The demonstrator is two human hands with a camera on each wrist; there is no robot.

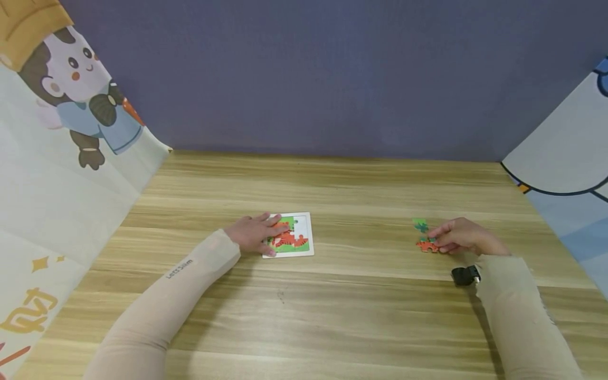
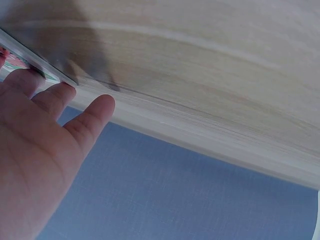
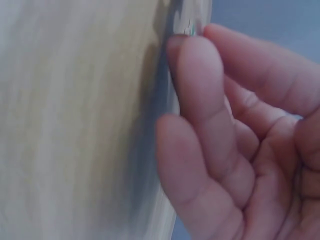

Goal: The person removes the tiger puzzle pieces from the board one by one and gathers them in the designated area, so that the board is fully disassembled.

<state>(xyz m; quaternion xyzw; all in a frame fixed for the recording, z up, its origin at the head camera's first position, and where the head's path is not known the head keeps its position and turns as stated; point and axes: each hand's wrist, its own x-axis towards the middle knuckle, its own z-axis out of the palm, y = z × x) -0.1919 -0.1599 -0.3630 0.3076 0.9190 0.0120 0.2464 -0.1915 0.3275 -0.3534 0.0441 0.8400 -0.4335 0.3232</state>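
A small puzzle board with a white rim (image 1: 311,235) lies at mid-table, its orange-and-green picture (image 1: 286,240) partly filled; white backing shows at its upper right. Spread over its left side, my left hand (image 1: 250,234) rests with fingers straight. The left wrist view has this hand (image 2: 37,137) at the board's edge (image 2: 50,69). To the right, my right hand (image 1: 467,235) pinches an orange puzzle piece (image 1: 425,246) at its right side. A green piece (image 1: 420,224) is just above it. In the right wrist view, the fingertips of my hand (image 3: 215,120) mostly hide the piece.
A small black object (image 1: 464,275) is beside the right sleeve's cuff. Behind the wooden table (image 1: 351,311) stands a dark blue panel (image 1: 304,79). Printed cloths with cartoon figures hang at left (image 1: 81,79) and right (image 1: 565,142).
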